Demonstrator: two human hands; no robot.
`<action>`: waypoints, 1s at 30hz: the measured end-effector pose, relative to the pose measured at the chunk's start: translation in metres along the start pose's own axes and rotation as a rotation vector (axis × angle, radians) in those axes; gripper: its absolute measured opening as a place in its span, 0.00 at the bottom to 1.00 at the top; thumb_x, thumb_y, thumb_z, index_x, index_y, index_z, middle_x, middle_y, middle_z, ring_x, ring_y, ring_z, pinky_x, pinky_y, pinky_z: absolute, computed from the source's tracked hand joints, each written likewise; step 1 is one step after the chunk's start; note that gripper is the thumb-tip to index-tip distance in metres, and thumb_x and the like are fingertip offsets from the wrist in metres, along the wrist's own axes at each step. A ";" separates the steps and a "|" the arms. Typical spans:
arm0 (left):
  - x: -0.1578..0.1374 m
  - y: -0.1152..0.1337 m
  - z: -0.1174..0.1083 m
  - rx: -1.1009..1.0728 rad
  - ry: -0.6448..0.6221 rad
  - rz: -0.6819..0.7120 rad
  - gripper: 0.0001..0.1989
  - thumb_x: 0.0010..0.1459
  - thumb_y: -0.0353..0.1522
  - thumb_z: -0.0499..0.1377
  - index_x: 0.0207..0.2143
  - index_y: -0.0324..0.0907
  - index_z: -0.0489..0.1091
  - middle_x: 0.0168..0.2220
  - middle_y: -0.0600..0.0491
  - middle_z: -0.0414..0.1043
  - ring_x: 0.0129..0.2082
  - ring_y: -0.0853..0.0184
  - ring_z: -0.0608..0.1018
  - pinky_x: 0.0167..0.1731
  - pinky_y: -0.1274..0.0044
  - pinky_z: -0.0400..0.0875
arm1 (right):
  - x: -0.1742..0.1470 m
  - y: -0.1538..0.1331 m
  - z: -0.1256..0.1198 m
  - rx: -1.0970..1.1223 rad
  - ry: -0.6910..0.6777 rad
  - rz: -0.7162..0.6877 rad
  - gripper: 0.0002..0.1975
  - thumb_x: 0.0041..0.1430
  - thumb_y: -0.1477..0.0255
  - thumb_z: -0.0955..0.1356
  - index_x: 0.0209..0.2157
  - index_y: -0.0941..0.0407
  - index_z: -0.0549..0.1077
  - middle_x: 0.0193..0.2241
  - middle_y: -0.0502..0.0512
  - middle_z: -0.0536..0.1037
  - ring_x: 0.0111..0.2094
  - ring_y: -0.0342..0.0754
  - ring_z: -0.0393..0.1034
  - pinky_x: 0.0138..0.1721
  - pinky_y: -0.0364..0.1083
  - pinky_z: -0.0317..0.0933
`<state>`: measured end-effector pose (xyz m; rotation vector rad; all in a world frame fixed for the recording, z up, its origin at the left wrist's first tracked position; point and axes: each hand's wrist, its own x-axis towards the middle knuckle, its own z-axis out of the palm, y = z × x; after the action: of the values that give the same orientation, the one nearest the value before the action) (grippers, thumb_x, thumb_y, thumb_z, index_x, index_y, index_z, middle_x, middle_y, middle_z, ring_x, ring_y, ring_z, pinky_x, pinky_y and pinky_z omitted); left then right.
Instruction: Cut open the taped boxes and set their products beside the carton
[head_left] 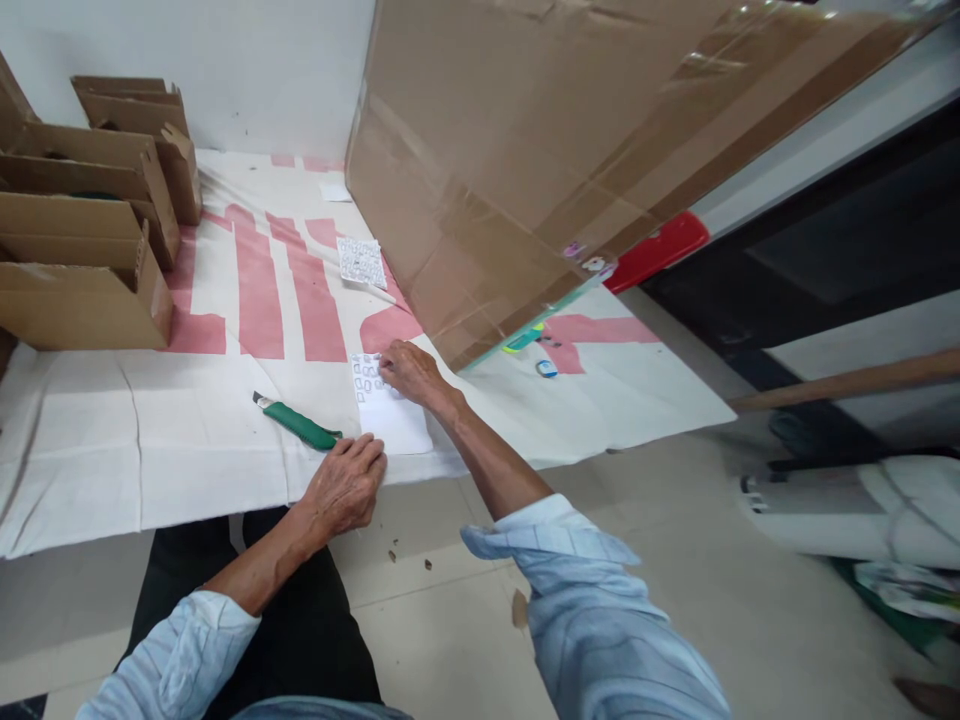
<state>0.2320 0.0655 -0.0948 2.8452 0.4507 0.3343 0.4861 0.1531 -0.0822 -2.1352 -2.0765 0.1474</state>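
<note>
— Sticker sheet [390,405], that white one near the front edge of the cloth [187,460]; is that what both hands are on?

— Only the right hand [409,372] for certain. Its fingers are curled, and the fingertips press together on the sheet's far end, where the small printed squares are. Whether they actually pinch one square, I cannot tell from where I stand.

— And the left hand [346,487]?

— It lies palm down at the cloth's front edge, fingers bent and close together, just beside the sheet's near left corner. It holds nothing. Its knuckles almost meet the tip of the green utility knife [296,422], which lies slanted on the cloth to the left of the sheet.

— What is further back?

— A second sticker sheet [361,261] lies on the pink stripes, well apart from the first. Folded cardboard boxes [82,250] are stacked along the cloth's left edge, up to the far left corner. A big taped cardboard panel [540,150] leans over the right side, with a small blue and white item [547,368] on the cloth just beneath its lower edge.
</note>
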 end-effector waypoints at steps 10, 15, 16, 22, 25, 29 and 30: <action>0.000 0.001 -0.001 -0.003 -0.010 -0.007 0.18 0.63 0.27 0.58 0.55 0.33 0.71 0.59 0.35 0.72 0.64 0.48 0.71 0.57 0.60 0.70 | -0.003 0.001 0.003 0.462 0.189 0.107 0.04 0.52 0.74 0.71 0.29 0.52 0.72 0.36 0.56 0.79 0.41 0.53 0.70 0.44 0.49 0.63; -0.001 0.001 -0.002 -0.010 -0.022 -0.014 0.18 0.64 0.28 0.57 0.56 0.35 0.70 0.61 0.36 0.71 0.65 0.48 0.70 0.59 0.60 0.68 | 0.000 0.016 0.003 0.791 0.324 0.237 0.18 0.61 0.57 0.69 0.23 0.52 0.66 0.22 0.48 0.68 0.26 0.46 0.62 0.30 0.45 0.59; 0.000 0.001 -0.002 -0.014 -0.024 -0.016 0.18 0.64 0.28 0.57 0.55 0.35 0.70 0.61 0.36 0.71 0.65 0.48 0.70 0.59 0.60 0.68 | -0.001 0.018 0.003 0.854 0.327 0.257 0.20 0.61 0.53 0.68 0.24 0.52 0.65 0.21 0.47 0.66 0.24 0.45 0.60 0.28 0.45 0.57; 0.000 0.001 -0.004 -0.028 -0.033 -0.017 0.19 0.63 0.27 0.57 0.56 0.34 0.70 0.60 0.35 0.71 0.64 0.48 0.70 0.58 0.60 0.69 | -0.008 0.016 0.003 1.146 0.267 0.293 0.29 0.52 0.38 0.69 0.29 0.52 0.68 0.23 0.49 0.70 0.22 0.43 0.61 0.22 0.43 0.58; 0.001 0.001 -0.006 -0.022 -0.043 -0.024 0.18 0.63 0.28 0.56 0.55 0.35 0.71 0.60 0.35 0.72 0.65 0.48 0.71 0.58 0.59 0.69 | -0.012 0.012 0.001 1.200 0.248 0.286 0.30 0.51 0.37 0.69 0.30 0.52 0.69 0.22 0.48 0.69 0.21 0.43 0.61 0.22 0.43 0.59; 0.001 0.001 -0.007 -0.017 -0.055 -0.030 0.18 0.63 0.28 0.57 0.55 0.36 0.70 0.61 0.36 0.71 0.66 0.48 0.70 0.58 0.60 0.69 | -0.016 0.005 0.001 1.161 0.258 0.258 0.26 0.52 0.43 0.72 0.29 0.53 0.71 0.22 0.48 0.70 0.22 0.42 0.60 0.23 0.43 0.57; 0.001 0.001 -0.007 -0.018 -0.055 -0.030 0.18 0.62 0.28 0.57 0.55 0.36 0.70 0.61 0.36 0.71 0.66 0.48 0.70 0.58 0.60 0.69 | -0.017 0.003 0.000 1.134 0.264 0.245 0.24 0.52 0.45 0.73 0.27 0.53 0.71 0.22 0.47 0.69 0.22 0.42 0.60 0.24 0.43 0.57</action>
<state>0.2313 0.0663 -0.0880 2.8191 0.4763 0.2530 0.4885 0.1365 -0.0838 -1.5168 -1.0907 0.7926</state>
